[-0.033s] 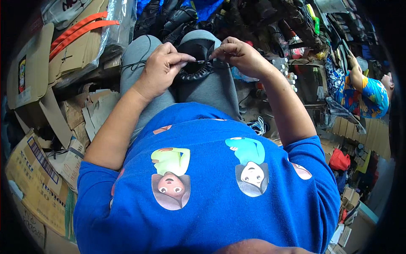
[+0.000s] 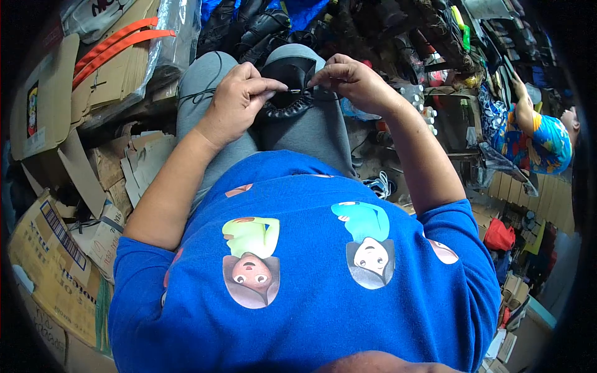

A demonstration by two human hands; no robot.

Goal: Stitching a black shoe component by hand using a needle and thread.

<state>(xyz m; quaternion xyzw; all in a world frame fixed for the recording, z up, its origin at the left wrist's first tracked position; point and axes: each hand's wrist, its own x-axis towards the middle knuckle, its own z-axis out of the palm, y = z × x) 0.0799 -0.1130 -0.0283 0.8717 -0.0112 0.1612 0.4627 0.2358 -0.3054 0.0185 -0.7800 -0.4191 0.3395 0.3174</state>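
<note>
Hands (image 2: 236, 99) at black piece (image 2: 283, 71) (footwear, perhaps); cardboard box (image 2: 56, 292) left, contents hidden.

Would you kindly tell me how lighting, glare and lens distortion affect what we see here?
In the head view, the fisheye bends straight edges and the corners go black; clear plastic, upper left, shows whitish glare; the black item by the left hand and right hand loses detail in darkness, though a small sliver glints there.

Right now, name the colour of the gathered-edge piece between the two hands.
The gathered-edge piece is black, best seen in the head view.
</note>
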